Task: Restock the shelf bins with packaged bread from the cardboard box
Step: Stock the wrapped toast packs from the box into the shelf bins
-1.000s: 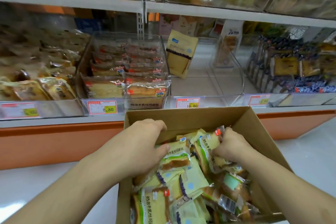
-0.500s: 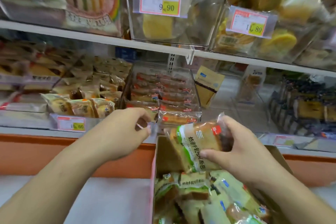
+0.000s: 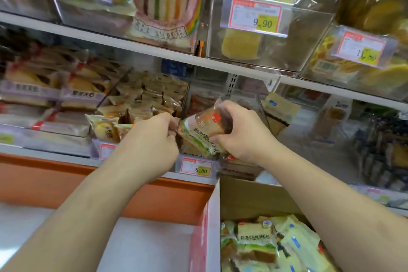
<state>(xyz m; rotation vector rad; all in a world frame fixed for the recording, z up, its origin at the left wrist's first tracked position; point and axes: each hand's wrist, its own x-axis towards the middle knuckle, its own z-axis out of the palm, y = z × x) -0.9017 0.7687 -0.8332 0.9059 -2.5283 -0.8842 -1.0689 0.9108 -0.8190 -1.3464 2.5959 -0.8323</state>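
Observation:
My right hand (image 3: pixel 241 133) grips a clear green-and-white bread pack (image 3: pixel 204 130) with a red sticker, held tilted over the front of the clear shelf bin (image 3: pixel 199 166) tagged 8.80. My left hand (image 3: pixel 152 139) is beside it with curled fingers at the pack's left edge; whether it pinches the wrapper is hidden. The open cardboard box (image 3: pixel 254 196) stands below at the lower right, holding several more bread packs (image 3: pixel 257 240) of the same kind.
Left of the target bin, another clear bin (image 3: pixel 106 150) is piled with small bun packs. Purple-labelled sandwiches (image 3: pixel 42 93) fill the far left. The upper shelf (image 3: pixel 154 51) carries bins of cake with price tags. Right of the hands a mostly bare bin holds one yellow pack (image 3: pixel 278 110).
Both hands rose from the box to the shelf. My right hand lifted a bread pack out and carried it to the 8.80 bin; my left hand moved beside it.

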